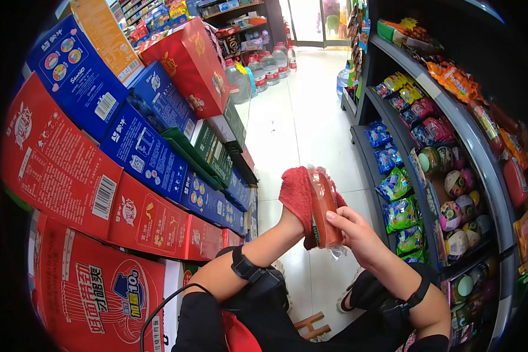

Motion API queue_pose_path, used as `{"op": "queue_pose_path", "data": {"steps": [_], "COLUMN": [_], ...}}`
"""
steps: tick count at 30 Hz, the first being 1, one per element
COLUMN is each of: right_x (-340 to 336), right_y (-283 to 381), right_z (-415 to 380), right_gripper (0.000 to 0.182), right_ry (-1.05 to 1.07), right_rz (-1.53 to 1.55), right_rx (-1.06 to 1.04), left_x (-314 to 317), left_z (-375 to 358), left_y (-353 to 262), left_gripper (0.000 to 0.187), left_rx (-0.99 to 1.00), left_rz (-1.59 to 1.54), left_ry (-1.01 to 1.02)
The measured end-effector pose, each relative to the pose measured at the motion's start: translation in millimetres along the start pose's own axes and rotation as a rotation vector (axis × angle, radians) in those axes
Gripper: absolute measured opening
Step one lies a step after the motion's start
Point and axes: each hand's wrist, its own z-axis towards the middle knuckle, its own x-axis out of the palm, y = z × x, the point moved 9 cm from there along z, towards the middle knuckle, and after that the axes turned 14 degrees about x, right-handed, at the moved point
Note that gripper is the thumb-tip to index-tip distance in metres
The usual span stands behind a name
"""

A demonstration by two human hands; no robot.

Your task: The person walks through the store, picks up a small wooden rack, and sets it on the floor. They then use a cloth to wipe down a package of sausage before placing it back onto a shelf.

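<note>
Upright in front of me is a reddish-brown sausage [324, 205] in clear plastic wrap, its loose wrapper end hanging at the bottom. My right hand [354, 231] grips its lower right side, thumb across the front. A fluffy red cloth [293, 189] lies behind and to the left of the sausage. My left hand [297, 222] is mostly covered by that cloth and holds it against the package; its fingers are hidden behind.
Stacked red drink cartons [64, 158] and blue cartons [79, 70] line the left. A dark shelf [452, 82] with bagged snacks [402, 214] and round toys [454, 220] stands right. Water jugs [270, 69] are on the floor [284, 129] ahead. A small wooden stool [311, 324] is below me.
</note>
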Motion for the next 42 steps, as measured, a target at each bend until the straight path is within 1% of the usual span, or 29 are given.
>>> {"op": "queue_pose_path", "data": {"steps": [1,2,3,5,6,7,8,9,10,11,12,13,14,15,16,17,20,22,24,27,29,31,33,34,35,40,42], "right_x": [-2,4,3,-2,-9,-9,-8,-7,-5,-1,-4,3,-1,-4,-15,-23,-53,-71,-88,-110,-142,-160,-166,-163,-177,-137,-122], "right_y": [1,4,5,3,5,11,18,25,37,56,72,98,106,115,113,99,62,42,26,9,10,9,16,17,2,12,12], "right_z": [-1,-5,-5,-3,0,-3,-8,-13,-20,-36,-52,-90,-114,-132,-134,-133,-131,-130,-132,-133,-108,-108,-121,-115,-116,-121,-131], "right_gripper": [0.03,0.029,0.027,0.024,0.026,0.03,0.033,0.037,0.04,0.037,0.033,0.032,0.044,0.056,0.056,0.056,0.055,0.055,0.055,0.055,0.054,0.054,0.054,0.054,0.054,0.053,0.053], "right_ry": [-0.038,-0.016,-0.043,-0.099,-0.17,-0.22,-0.268,-0.315,-0.313,-0.372,-0.477,-0.646,-0.746,-0.649,-0.624,-0.594,-0.608,-0.627,-0.656,-0.676,-0.663,-0.622,-0.683,-0.671,-0.67,-0.674,-0.714], "right_rz": [-0.08,-0.015,-0.045,-0.107,-0.128,-0.29,-0.45,-0.606,-0.668,-0.839,-0.842,-0.785,-0.836,-0.78,-0.784,-0.808,-0.871,-0.879,-0.898,-0.897,-0.845,-0.751,-0.698,-0.689,-0.69,-0.835,-0.88], "right_rx": [-0.018,-0.032,-0.066,-0.127,-0.198,-0.238,-0.274,-0.308,-0.381,-0.468,-0.554,-0.819,-0.96,-1.156,-1.181,-1.118,-0.993,-0.909,-0.842,-0.763,-0.644,-0.498,-0.495,-0.492,-0.496,-0.601,-0.695], "left_x": [-4,-8,-13,-8,-5,12,9,11,9,8,13,36,38,32,24,11,-14,-51,-102,-186,-228,-211,-201,-204,-210,-251,-262], "left_z": [-1,-2,-4,-11,-15,-18,-28,-25,-23,-23,-20,-25,-30,-28,-31,-35,-31,-48,-75,-112,-120,-155,-164,-176,-188,-203,-201], "left_y": [2,4,7,20,28,26,24,23,22,23,23,8,-6,-14,-19,-19,-19,-32,-48,-70,-62,-68,-79,-84,-81,-77,-71], "left_gripper": [0.027,0.027,0.028,0.04,0.047,0.054,0.056,0.056,0.056,0.057,0.056,0.057,0.055,0.055,0.054,0.054,0.053,0.052,0.051,0.05,0.049,0.048,0.048,0.047,0.047,0.045,0.044], "left_rx": [-0.037,-0.072,-0.109,-0.239,-0.303,-0.366,-0.434,-0.44,-0.452,-0.467,-0.455,-0.406,-0.367,-0.336,-0.322,-0.311,-0.298,-0.296,-0.3,-0.331,-0.428,-0.54,-0.553,-0.563,-0.556,-0.477,-0.404], "left_rz": [-0.007,-0.015,-0.022,-0.05,-0.067,-0.085,0.053,0.034,0.015,-0.008,-0.043,-0.033,0.018,0.048,0.071,0.083,0.158,0.265,0.404,0.579,0.705,0.784,0.849,0.866,0.879,0.854,0.815], "left_ry": [-0.037,-0.075,-0.114,-0.053,-0.023,0.007,-0.203,-0.128,-0.051,0.016,0.122,0.135,0.117,0.117,0.108,0.087,0.056,-0.015,-0.113,-0.361,-0.538,-0.704,-0.712,-0.74,-0.747,-0.689,-0.641]}}
